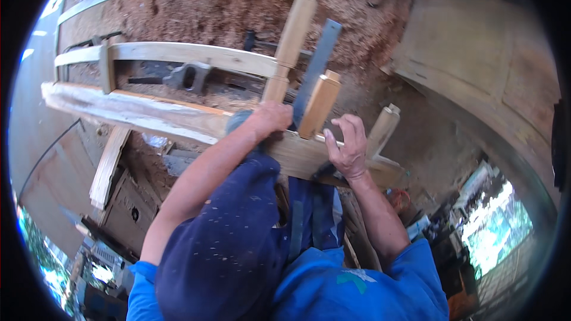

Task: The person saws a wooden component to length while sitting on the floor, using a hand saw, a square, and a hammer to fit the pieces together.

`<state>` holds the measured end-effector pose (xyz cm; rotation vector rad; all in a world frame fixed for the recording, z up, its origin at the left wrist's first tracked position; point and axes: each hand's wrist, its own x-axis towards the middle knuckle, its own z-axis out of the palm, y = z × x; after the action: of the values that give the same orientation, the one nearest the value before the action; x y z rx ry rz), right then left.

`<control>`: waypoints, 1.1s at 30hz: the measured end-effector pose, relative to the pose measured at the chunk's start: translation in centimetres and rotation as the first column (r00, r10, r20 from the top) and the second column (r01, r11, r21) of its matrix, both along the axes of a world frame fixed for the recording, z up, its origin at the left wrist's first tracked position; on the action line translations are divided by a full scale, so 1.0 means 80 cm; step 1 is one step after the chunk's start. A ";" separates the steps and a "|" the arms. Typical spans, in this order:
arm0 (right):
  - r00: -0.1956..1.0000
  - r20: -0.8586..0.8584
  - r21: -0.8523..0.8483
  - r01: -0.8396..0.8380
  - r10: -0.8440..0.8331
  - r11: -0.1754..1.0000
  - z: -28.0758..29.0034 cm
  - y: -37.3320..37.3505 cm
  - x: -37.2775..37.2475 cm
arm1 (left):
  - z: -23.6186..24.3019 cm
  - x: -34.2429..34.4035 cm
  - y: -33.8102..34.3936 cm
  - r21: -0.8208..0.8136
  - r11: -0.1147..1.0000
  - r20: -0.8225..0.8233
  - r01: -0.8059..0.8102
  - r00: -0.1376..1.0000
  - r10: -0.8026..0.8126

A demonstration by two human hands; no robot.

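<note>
My left hand (273, 116) is closed low down, where a long wooden rail (291, 41) and a flat blue-grey strip (321, 62) meet the wooden beam (297, 154). What its fingers grip is hidden. Just right of that strip, a short squared wooden post (321, 104) with a cut tenon at its top rises from the beam. My right hand (350, 145) hovers beside this post, fingers curved and apart, with nothing visible in it. Farther right, a second tenoned post (383, 126) stands by the beam's end.
Pale slats (190, 53) run left from the rail. A grey metal tool body (189, 77) lies between them and a broad plank (137, 110). Wood shavings (214, 15) cover the ground. A large wooden panel (476, 53) is at the right; a wood offcut (110, 166) leans at the left.
</note>
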<state>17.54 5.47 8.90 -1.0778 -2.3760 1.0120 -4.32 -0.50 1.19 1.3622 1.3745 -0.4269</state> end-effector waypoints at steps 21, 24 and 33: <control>0.570 0.156 0.400 -0.783 0.807 0.476 -0.007 0.041 -0.327 | 0.000 0.010 0.003 0.094 0.995 0.113 0.028 0.993 -0.039; 0.765 -0.123 0.326 -0.570 0.632 0.754 0.087 0.084 -0.238 | -0.004 -0.006 -0.007 0.086 0.993 0.031 0.085 0.996 -0.088; 0.485 0.229 -0.691 0.691 -0.844 0.209 0.254 -0.039 0.069 | -0.006 0.001 0.012 0.106 0.945 0.054 0.310 0.947 -0.317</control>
<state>23.09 2.38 29.19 -2.0164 -0.8251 1.4969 -4.22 0.45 0.70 1.6702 1.1341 -0.5233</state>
